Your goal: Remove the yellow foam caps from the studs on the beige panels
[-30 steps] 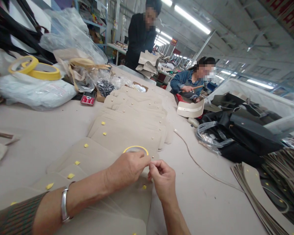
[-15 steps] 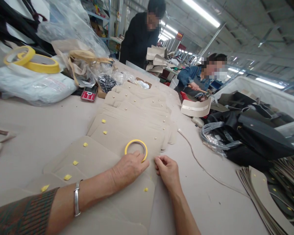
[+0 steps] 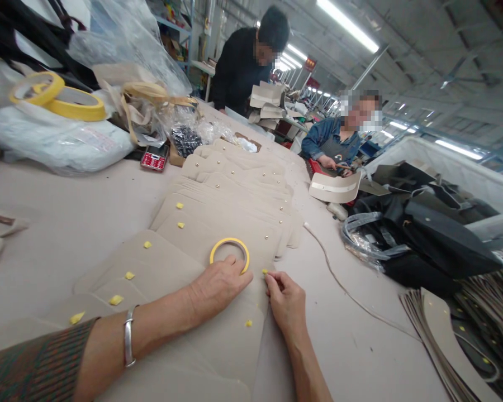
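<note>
My left hand is closed round the lower edge of a roll of yellow tape, just above a stack of beige panels. To its right, my right hand has thumb and forefinger pinched at a small piece of yellow tape, by the right edge of a beige panel. Another yellow tape piece sticks on that panel nearer to me. More yellow bits mark the overlapping panels at the left, and metal studs dot the stack.
Tape rolls lie on a white plastic-wrapped bundle, with a red-keyed calculator-like device beside it. A cord crosses the table at right, near black bags and stacked strips. Two people work beyond.
A yellow tape piece now shows at my right fingertips, where none was visible before. My left hand and the tape roll have shifted slightly left.
</note>
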Motion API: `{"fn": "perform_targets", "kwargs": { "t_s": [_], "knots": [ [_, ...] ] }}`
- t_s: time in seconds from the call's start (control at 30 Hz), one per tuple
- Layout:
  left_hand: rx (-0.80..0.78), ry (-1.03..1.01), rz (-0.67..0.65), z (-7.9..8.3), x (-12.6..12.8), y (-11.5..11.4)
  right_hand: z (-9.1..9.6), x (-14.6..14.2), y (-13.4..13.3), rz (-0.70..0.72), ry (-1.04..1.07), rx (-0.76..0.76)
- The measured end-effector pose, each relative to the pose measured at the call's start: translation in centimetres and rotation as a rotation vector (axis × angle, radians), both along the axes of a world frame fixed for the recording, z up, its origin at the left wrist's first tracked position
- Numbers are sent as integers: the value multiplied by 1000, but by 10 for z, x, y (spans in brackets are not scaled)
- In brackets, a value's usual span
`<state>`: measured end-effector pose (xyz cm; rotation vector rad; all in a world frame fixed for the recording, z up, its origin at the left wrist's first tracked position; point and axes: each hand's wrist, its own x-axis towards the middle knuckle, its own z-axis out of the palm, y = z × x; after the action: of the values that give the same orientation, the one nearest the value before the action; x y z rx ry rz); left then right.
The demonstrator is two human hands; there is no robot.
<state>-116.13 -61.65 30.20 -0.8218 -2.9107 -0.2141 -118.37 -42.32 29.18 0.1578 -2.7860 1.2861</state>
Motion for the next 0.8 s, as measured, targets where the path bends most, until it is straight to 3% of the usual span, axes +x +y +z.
{"fn": "perform_targets", "kwargs": {
  "t_s": [0.17, 0.3, 0.5, 0.6, 0.73, 0.8],
  "knots": [
    [3, -14, 3, 0, 1, 0, -1, -6, -9, -15, 110, 162],
    [12, -24, 8, 4, 2, -2, 6, -12, -14, 13, 67, 186],
    [90, -7, -28, 26, 4, -10, 24, 2, -7, 250, -99, 228],
    [173, 39, -70, 28, 4, -15, 29, 10, -5, 340, -141, 140],
    [360, 95, -141, 19, 5, -18, 35, 17, -11, 272, 60, -170],
    [430, 165, -191, 15, 6, -18, 38, 22, -16, 318, 178, -223]
  ]
}}
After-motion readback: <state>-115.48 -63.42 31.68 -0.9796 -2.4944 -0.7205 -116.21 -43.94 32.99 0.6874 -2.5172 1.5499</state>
